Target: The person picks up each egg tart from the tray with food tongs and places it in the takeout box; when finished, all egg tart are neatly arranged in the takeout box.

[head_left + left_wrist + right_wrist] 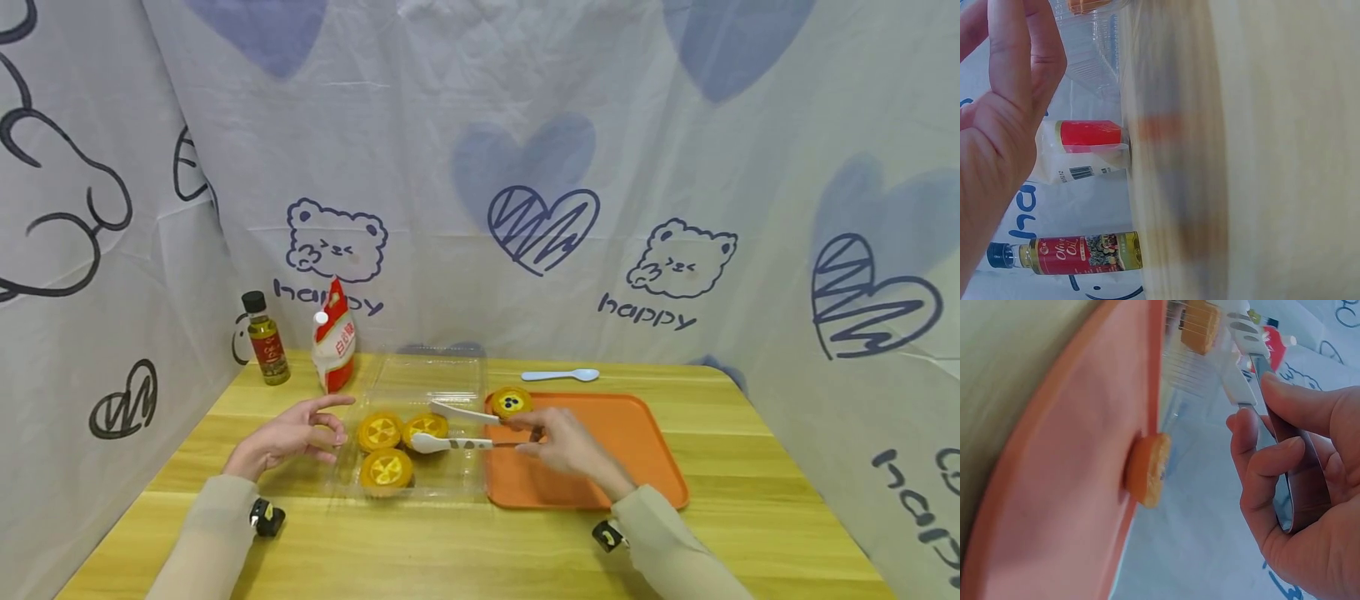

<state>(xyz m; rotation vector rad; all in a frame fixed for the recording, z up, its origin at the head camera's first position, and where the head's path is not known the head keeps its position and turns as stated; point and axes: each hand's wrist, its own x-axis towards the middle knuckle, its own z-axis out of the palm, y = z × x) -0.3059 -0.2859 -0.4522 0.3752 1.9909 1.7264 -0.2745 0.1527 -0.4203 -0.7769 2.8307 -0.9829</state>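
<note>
My right hand (566, 447) grips metal tongs (1307, 494) with white plastic ends, pinched between thumb and fingers. The white ends are spread apart over a clear plastic box (457, 483) with its lid raised at the back. Inside the box sit several egg tarts, among them a front tart (386, 472) and a left tart (379, 431); the right tart (427, 427) lies between the tong ends. A tart with dark berries (512, 402) rests on the orange tray's far left corner. Beside the box's left wall hovers my left hand (296, 435), fingers loosely bent, holding nothing.
The orange tray (600, 467) lies right of the box. Behind it is a white plastic spoon (560, 375). An olive oil bottle (267, 342) and a red-and-white bag (337, 346) stand at the back left. A printed cloth (427, 275) hangs behind the table.
</note>
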